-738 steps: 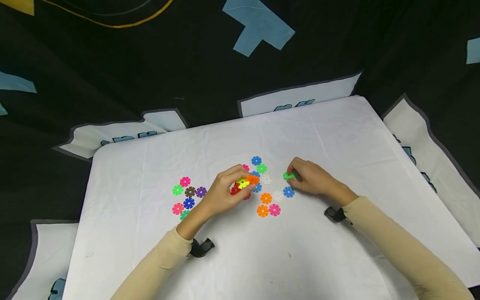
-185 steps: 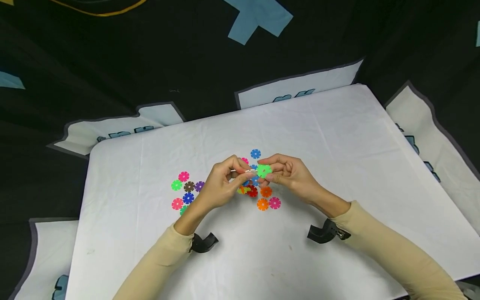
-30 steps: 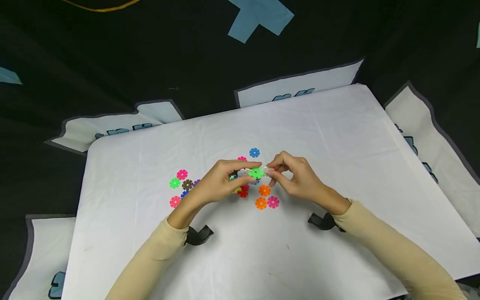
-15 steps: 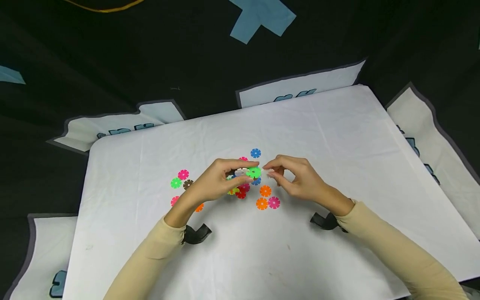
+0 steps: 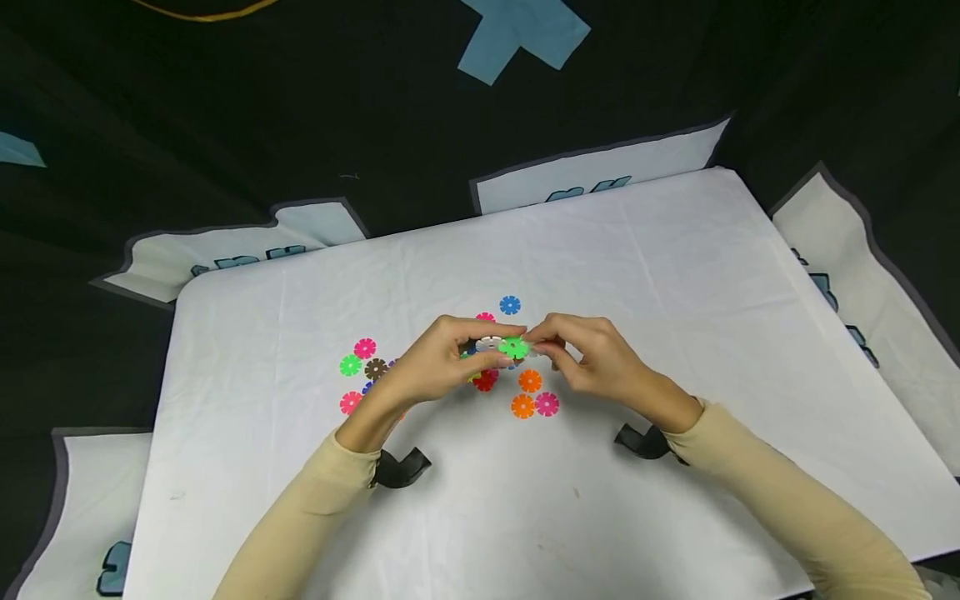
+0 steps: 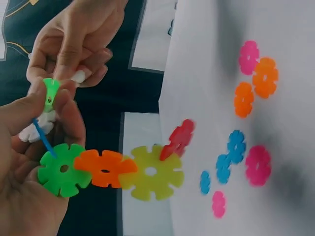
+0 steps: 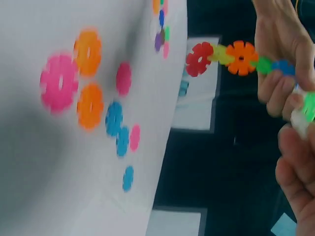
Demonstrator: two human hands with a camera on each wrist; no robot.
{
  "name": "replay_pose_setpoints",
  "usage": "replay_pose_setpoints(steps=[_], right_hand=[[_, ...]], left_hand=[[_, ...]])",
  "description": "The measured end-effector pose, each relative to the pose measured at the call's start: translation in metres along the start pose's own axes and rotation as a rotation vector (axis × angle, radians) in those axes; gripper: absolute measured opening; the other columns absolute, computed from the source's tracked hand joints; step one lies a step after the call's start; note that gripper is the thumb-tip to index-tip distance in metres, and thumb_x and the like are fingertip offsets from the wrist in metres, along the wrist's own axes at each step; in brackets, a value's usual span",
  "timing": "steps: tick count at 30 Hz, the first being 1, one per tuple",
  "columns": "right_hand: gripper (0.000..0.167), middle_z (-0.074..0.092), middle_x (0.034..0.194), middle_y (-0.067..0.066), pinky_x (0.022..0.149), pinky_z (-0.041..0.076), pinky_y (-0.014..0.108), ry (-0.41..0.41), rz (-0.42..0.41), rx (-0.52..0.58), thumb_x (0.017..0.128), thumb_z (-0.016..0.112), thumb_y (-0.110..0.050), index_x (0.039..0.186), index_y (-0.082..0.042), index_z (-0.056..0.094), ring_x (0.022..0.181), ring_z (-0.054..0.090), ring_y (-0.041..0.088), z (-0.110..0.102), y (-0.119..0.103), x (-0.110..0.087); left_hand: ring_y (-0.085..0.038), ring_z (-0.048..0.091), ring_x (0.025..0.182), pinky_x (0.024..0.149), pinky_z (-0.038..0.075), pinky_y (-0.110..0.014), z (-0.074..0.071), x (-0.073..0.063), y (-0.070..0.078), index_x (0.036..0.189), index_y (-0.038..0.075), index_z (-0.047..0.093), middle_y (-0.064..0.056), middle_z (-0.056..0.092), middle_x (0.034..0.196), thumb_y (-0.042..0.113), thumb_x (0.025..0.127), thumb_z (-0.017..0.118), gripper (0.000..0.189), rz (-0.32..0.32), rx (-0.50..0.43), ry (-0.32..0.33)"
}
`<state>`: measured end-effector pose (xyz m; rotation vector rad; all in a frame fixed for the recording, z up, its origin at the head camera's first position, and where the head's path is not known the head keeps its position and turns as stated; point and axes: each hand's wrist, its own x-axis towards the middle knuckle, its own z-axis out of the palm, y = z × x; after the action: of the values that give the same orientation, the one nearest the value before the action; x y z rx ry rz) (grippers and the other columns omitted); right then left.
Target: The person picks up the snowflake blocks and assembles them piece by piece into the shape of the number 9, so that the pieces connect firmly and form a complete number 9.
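Note:
My left hand (image 5: 427, 367) grips a chain of slotted plastic discs by a light green disc (image 5: 513, 347). In the left wrist view the chain runs from a red disc (image 6: 179, 140) through a yellow disc (image 6: 151, 171), an orange disc (image 6: 104, 168), a darker green disc (image 6: 64, 169) and a blue disc (image 6: 44, 137), seen edge-on, to a white disc (image 6: 30, 132). My right hand (image 5: 603, 358) pinches another white disc (image 7: 299, 122) against the light green one's right edge. Fingers partly cover that contact, so whether the slots interlock cannot be told.
Loose discs lie on the white-covered table (image 5: 675, 275): a blue disc (image 5: 510, 305) behind the hands, orange discs (image 5: 522, 407) and a pink disc (image 5: 547, 404) in front. Several more, including a brown disc (image 5: 376, 369), lie left, partly behind the left arm.
The light green disc lay on the table, then was in the right hand; now it is on the left hand's chain. Over the last half second the right hand moved left, bringing its white disc against it.

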<state>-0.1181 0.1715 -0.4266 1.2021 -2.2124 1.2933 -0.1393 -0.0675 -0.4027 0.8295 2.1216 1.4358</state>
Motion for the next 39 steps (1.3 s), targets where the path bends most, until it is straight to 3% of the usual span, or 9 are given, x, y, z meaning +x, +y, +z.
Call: replay_pose_setpoints(steps=[3, 7, 10, 16, 18, 21, 26, 32, 39], right_hand=[[0.025, 0.07, 0.081, 0.009, 0.062, 0.049, 0.015, 0.034, 0.003, 0.02, 0.077, 0.071, 0.014, 0.097, 0.0, 0.066, 0.063, 0.057, 0.011, 0.002, 0.0, 0.0], [0.034, 0.065, 0.08, 0.004, 0.064, 0.049, 0.018, 0.048, 0.059, 0.058, 0.078, 0.073, 0.012, 0.108, 0.001, 0.064, 0.064, 0.054, 0.009, 0.004, 0.001, -0.001], [0.035, 0.064, 0.077, 0.002, 0.069, 0.051, 0.02, 0.05, 0.112, 0.059, 0.079, 0.073, 0.009, 0.111, 0.001, 0.061, 0.063, 0.057, 0.007, 0.005, 0.002, -0.002], [0.025, 0.066, 0.074, 0.003, 0.073, 0.055, 0.02, 0.082, 0.149, 0.06, 0.082, 0.069, 0.011, 0.104, 0.001, 0.063, 0.055, 0.061, 0.007, 0.006, 0.002, -0.003], [0.025, 0.066, 0.074, 0.002, 0.071, 0.053, 0.018, 0.082, 0.143, 0.049, 0.082, 0.07, 0.01, 0.104, 0.001, 0.065, 0.055, 0.06, 0.007, 0.004, 0.003, -0.003], [0.029, 0.065, 0.074, 0.0, 0.064, 0.05, 0.016, 0.068, 0.123, 0.029, 0.08, 0.071, 0.011, 0.106, -0.001, 0.068, 0.057, 0.058, 0.007, 0.0, 0.004, -0.001], [0.032, 0.065, 0.076, 0.0, 0.062, 0.048, 0.014, 0.037, 0.072, 0.005, 0.079, 0.072, 0.012, 0.108, -0.002, 0.07, 0.063, 0.056, 0.008, -0.002, 0.001, 0.001], [0.029, 0.065, 0.072, 0.004, 0.055, 0.046, 0.015, 0.091, -0.015, -0.045, 0.075, 0.073, 0.016, 0.1, 0.001, 0.072, 0.056, 0.053, 0.008, -0.001, -0.002, 0.003], [0.031, 0.066, 0.072, 0.008, 0.054, 0.047, 0.016, 0.163, 0.006, -0.002, 0.074, 0.071, 0.02, 0.101, 0.004, 0.071, 0.052, 0.054, 0.009, 0.002, 0.0, 0.003]], left_hand=[[-0.015, 0.021, 0.04, 0.044, 0.022, -0.023, 0.0, -0.001, -0.002, 0.127, 0.013, 0.067, -0.007, 0.074, 0.101, 0.017, 0.091, 0.07, 0.036, -0.007, -0.038, 0.0], [-0.015, 0.022, 0.041, 0.042, 0.022, -0.023, 0.0, -0.006, -0.004, 0.129, 0.017, 0.065, -0.01, 0.067, 0.078, 0.018, 0.092, 0.069, 0.038, -0.012, -0.04, 0.032], [-0.016, 0.024, 0.042, 0.044, 0.024, -0.024, 0.0, -0.008, -0.004, 0.131, 0.018, 0.064, -0.009, 0.064, 0.076, 0.02, 0.092, 0.069, 0.039, 0.008, -0.021, 0.061], [-0.012, 0.034, 0.045, 0.046, 0.027, -0.024, -0.002, -0.008, -0.004, 0.132, 0.016, 0.063, -0.002, 0.072, 0.104, 0.023, 0.093, 0.068, 0.041, 0.038, 0.007, 0.065], [-0.008, 0.049, 0.052, 0.045, 0.027, -0.025, -0.005, -0.01, -0.004, 0.132, 0.016, 0.063, -0.002, 0.073, 0.104, 0.021, 0.092, 0.069, 0.04, 0.039, 0.0, 0.085], [-0.008, 0.052, 0.055, 0.045, 0.028, -0.025, -0.008, -0.01, -0.004, 0.131, 0.014, 0.063, -0.002, 0.073, 0.112, 0.019, 0.092, 0.069, 0.039, 0.051, -0.005, 0.092], [-0.016, 0.034, 0.051, 0.049, 0.03, -0.025, -0.006, -0.005, 0.0, 0.132, 0.012, 0.063, -0.002, 0.069, 0.122, 0.017, 0.092, 0.069, 0.041, 0.091, 0.035, 0.048], [-0.017, 0.025, 0.04, 0.043, 0.024, -0.023, 0.0, -0.001, 0.002, 0.131, 0.011, 0.064, -0.003, 0.072, 0.116, 0.014, 0.091, 0.069, 0.04, 0.049, -0.016, 0.033], [-0.019, 0.034, 0.043, 0.043, 0.026, -0.023, 0.003, 0.001, 0.005, 0.131, 0.01, 0.063, -0.004, 0.074, 0.11, 0.015, 0.091, 0.069, 0.041, 0.042, -0.038, 0.048]])
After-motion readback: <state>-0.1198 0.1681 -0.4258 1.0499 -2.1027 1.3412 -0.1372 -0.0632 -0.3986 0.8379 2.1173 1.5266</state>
